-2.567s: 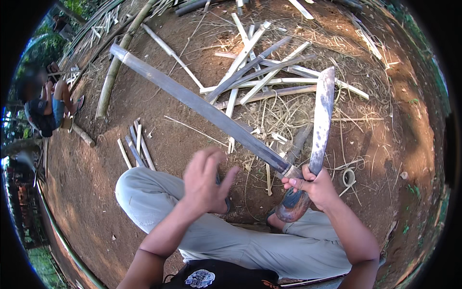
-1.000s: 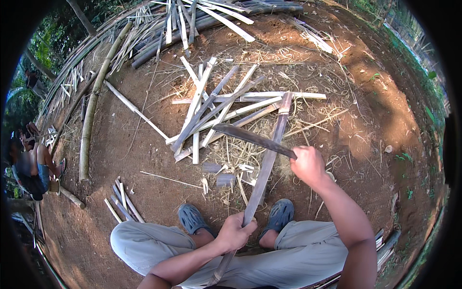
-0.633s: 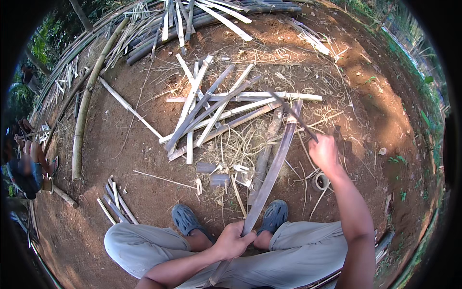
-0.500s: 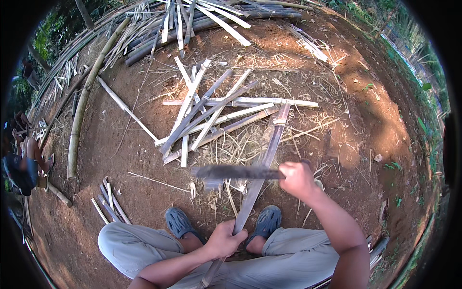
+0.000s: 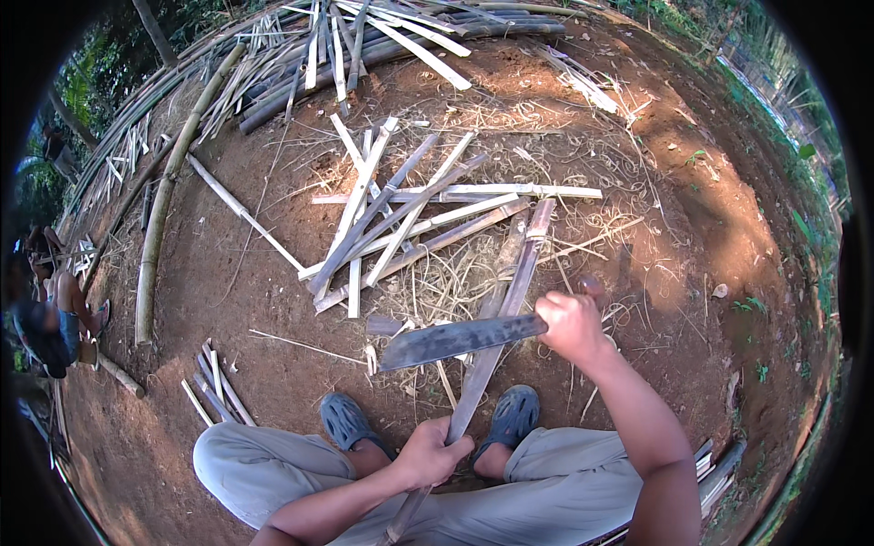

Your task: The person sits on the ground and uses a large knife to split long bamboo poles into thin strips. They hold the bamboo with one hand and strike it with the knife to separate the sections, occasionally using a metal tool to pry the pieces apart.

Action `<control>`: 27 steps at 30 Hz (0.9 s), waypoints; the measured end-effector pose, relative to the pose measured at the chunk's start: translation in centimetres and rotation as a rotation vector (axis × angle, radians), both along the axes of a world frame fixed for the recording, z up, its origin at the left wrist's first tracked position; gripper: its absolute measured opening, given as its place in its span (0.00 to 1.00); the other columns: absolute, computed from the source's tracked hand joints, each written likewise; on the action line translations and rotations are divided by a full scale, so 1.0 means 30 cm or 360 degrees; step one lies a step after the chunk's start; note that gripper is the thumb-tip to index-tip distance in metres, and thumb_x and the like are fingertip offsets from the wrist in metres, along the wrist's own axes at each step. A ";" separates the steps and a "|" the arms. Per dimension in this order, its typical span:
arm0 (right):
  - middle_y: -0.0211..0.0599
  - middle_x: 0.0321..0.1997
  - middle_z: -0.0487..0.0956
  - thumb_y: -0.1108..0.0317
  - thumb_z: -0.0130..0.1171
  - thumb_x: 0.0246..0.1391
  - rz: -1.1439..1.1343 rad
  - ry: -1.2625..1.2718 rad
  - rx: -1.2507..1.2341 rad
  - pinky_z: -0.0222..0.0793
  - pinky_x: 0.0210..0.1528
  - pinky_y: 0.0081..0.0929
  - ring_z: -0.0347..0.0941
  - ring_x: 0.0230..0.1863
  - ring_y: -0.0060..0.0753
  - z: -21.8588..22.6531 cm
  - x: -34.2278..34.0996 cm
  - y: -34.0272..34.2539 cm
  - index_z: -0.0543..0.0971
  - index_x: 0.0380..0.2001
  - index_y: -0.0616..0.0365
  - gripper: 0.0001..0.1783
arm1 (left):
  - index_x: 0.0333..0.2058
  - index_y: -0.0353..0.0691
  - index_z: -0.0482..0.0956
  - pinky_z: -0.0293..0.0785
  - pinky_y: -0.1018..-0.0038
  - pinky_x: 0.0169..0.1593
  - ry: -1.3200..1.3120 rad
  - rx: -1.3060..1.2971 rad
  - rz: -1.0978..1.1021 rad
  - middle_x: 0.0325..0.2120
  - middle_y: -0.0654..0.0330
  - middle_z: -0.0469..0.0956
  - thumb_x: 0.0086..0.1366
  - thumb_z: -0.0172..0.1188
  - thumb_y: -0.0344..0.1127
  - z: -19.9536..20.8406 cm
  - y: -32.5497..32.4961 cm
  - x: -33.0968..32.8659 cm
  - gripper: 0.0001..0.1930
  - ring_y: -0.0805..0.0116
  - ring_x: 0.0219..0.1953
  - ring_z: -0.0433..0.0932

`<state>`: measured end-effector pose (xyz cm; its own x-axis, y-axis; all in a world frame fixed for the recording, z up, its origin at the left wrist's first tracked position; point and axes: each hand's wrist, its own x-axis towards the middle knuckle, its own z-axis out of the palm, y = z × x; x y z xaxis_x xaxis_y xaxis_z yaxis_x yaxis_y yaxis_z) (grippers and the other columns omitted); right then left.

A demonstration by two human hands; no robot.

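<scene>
My left hand (image 5: 435, 455) is closed around a split bamboo strip (image 5: 522, 278) near its lower end. The strip slants away from my lap, between my feet, toward the pile of cut strips ahead. In my right hand (image 5: 574, 326) is a machete (image 5: 464, 339), gripped by its handle. Its broad dark blade points left and crosses over the bamboo strip, tip slightly lowered. Whether the edge touches the strip I cannot tell. Under the strip, part of another length of bamboo (image 5: 492, 300) shows on the ground.
Crisscrossed bamboo strips (image 5: 401, 205) lie ahead among curly shavings (image 5: 446, 287). Farther off is a heap of bamboo poles (image 5: 401, 50). A long pole (image 5: 159, 218) lies at left, near a seated person (image 5: 59, 309). Short strips (image 5: 218, 387) rest by my left knee.
The machete blade has turned from nearly level to a slant, its tip now lower and nearer me. My right hand has shifted slightly. My left hand keeps its grip on the strip.
</scene>
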<state>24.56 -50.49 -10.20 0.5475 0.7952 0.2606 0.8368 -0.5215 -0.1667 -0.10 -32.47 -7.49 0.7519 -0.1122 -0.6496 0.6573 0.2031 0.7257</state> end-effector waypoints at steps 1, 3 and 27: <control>0.43 0.20 0.78 0.75 0.59 0.42 -0.0188 -0.0066 -0.0022 0.78 0.30 0.39 0.80 0.23 0.43 0.001 0.041 -0.025 0.76 0.18 0.58 0.04 | 0.31 0.36 0.66 0.57 0.76 0.11 0.0026 -0.0014 -0.0044 0.09 0.66 0.65 0.68 0.54 0.32 0.004 0.001 -0.018 0.09 0.77 0.07 0.63; 0.49 0.21 0.79 0.74 0.58 0.46 -0.1130 0.0388 0.0187 0.78 0.31 0.40 0.79 0.23 0.49 0.031 0.159 -0.107 0.77 0.19 0.61 0.05 | 0.31 0.36 0.66 0.57 0.76 0.11 -0.0017 -0.0021 -0.0066 0.09 0.66 0.65 0.68 0.55 0.32 0.025 -0.011 -0.032 0.09 0.77 0.07 0.63; 0.51 0.20 0.77 0.65 0.61 0.50 -0.0388 0.0738 0.0149 0.71 0.28 0.43 0.75 0.23 0.55 0.094 -0.096 0.051 0.73 0.17 0.63 0.15 | 0.39 0.39 0.66 0.53 0.80 0.15 -0.0123 -0.0561 0.0254 0.16 0.69 0.57 0.75 0.40 0.46 -0.013 0.131 0.102 0.16 0.80 0.10 0.55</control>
